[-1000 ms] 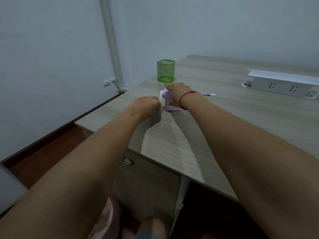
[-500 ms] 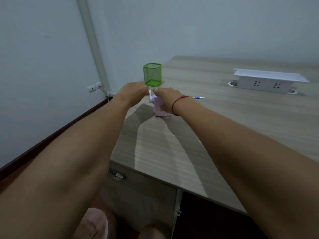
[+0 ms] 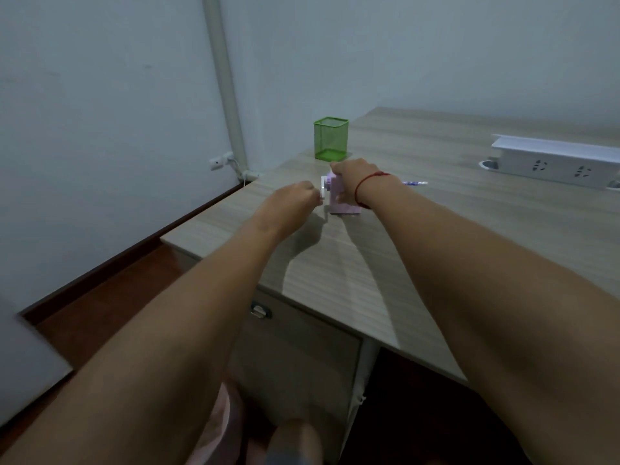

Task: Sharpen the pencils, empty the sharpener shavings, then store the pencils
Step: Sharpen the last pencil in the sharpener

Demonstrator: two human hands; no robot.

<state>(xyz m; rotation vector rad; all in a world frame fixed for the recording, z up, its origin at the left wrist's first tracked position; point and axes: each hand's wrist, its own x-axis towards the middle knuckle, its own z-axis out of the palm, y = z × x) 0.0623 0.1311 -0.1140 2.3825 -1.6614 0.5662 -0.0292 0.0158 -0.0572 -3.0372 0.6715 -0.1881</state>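
Note:
A small pink sharpener with a white crank on its left side stands on the wooden desk. My right hand, a red string around its wrist, grips the sharpener's body from above. My left hand is closed on the crank. A blue-and-white pencil sticks out to the right behind my right wrist; whether its tip sits in the sharpener is hidden. A green mesh pencil holder stands just behind the sharpener, and nothing shows inside it.
A white power strip box sits at the desk's far right. The desk's left edge drops to a dark wooden floor. A drawer with a metal lock is under the desk front. The wall and a pipe stand left.
My left hand has gone from up near the green holder back down and towards me at the crank, a turning motion. My right hand has stayed on the sharpener.

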